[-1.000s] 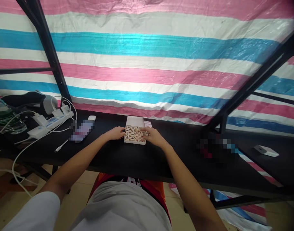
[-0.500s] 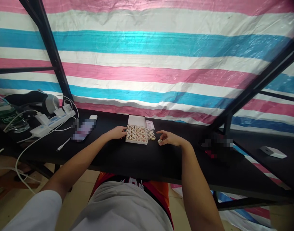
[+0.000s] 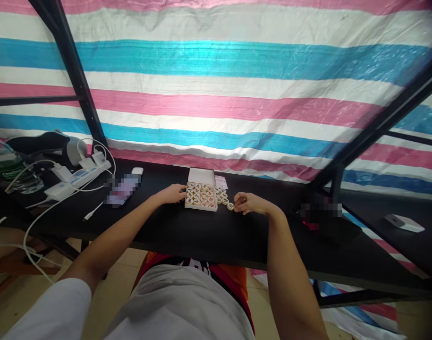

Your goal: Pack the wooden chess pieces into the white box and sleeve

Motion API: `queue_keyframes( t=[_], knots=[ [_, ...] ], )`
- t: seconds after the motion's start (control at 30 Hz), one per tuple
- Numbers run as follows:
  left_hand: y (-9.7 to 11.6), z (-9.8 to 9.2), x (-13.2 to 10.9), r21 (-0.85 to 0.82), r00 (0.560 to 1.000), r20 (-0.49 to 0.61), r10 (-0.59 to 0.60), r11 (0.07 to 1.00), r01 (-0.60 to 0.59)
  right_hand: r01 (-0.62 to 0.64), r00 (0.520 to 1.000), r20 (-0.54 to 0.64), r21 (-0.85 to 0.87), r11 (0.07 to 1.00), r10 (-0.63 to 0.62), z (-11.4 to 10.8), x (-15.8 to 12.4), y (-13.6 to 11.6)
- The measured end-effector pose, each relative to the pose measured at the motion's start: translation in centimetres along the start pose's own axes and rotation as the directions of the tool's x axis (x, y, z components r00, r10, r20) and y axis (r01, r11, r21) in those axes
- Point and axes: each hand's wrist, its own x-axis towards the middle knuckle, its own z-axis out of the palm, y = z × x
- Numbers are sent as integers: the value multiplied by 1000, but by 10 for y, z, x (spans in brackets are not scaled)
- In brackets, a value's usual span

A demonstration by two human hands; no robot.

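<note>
Round cream game pieces point(image 3: 196, 194): are sitting in rows inside a shallow white rectangular box point(image 3: 200, 208), dark characters showing towards 9 o'clock and many red ones towards 3 o'clock.
Box: is lying on a flat black table point(image 3: 187, 236), its white rectangular lid point(image 3: 201, 176) standing open at 12 o'clock.
Loose round cream pieces point(image 3: 222, 195): are clustering just outside the box's 3 o'clock wall, dark markings facing up.
Outermost round cream piece point(image 3: 230, 206): is lying flat at the cluster's 4 o'clock edge.
Right hand point(image 3: 250, 203): is hovering or resting at that piece's 3 o'clock side, fingers bending, thumb and fingertips lying close together; I cannot tell whether they are gripping it.
Left hand point(image 3: 171, 193): is resting its curled fingers against the box's 9 o'clock wall; whether they are pinching it, I cannot tell.
Pink-and-white flat sheet point(image 3: 221, 182): is lying beside the lid, at the box's 1 o'clock.
White elongated power strip point(image 3: 74, 183): is lying well apart, towards 9 o'clock.
</note>
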Motion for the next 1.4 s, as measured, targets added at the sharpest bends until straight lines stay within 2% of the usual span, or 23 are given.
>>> queue_keyframes(
  t=[0.2,0.4,0.57,0.8,0.9,0.97,1.0,1.07,1.13,1.2,1.3,1.4],
  knots=[
    [0,0,0,6,1000,-7,20,1000,-20,0,1000,18,-107,994,2,-7,-1,1],
    [-1,0,1,1,1000,0,8,1000,-8,14,999,47,-122,992,-9,6,2,-6],
    [-1,0,2,-4,1000,-4,6,1000,-6,48,998,48,-214,976,-39,16,6,-13],
    [1,0,-1,-8,1000,-4,17,1000,-17,64,997,56,-276,959,-50,21,5,-18],
    [-1,0,1,-11,1000,-7,15,1000,-15,133,991,63,-266,955,-121,23,3,-21],
    [-1,1,1,-13,1000,-9,15,1000,-15,241,967,-7,-282,929,-253,30,3,-27],
    [-2,1,1,-14,1000,-10,14,1000,-14,300,939,-69,-311,902,-336,35,3,-31],
    [-2,1,1,-15,1000,-9,10,1000,-10,406,846,-172,-405,819,-504,50,4,-39],
    [-1,1,1,-17,1000,-8,12,1000,-13,506,751,-145,-500,703,-644,68,7,-47],
    [-1,2,1,-16,1000,-15,23,1000,-23,586,689,-39,-558,588,-724,83,9,-52],
    [0,2,1,-12,999,-27,34,999,-35,607,673,67,-620,497,-737,97,10,-55],
    [0,1,1,-6,999,-29,38,999,-38,576,681,90,-679,455,-727,102,10,-56]
  ],
)
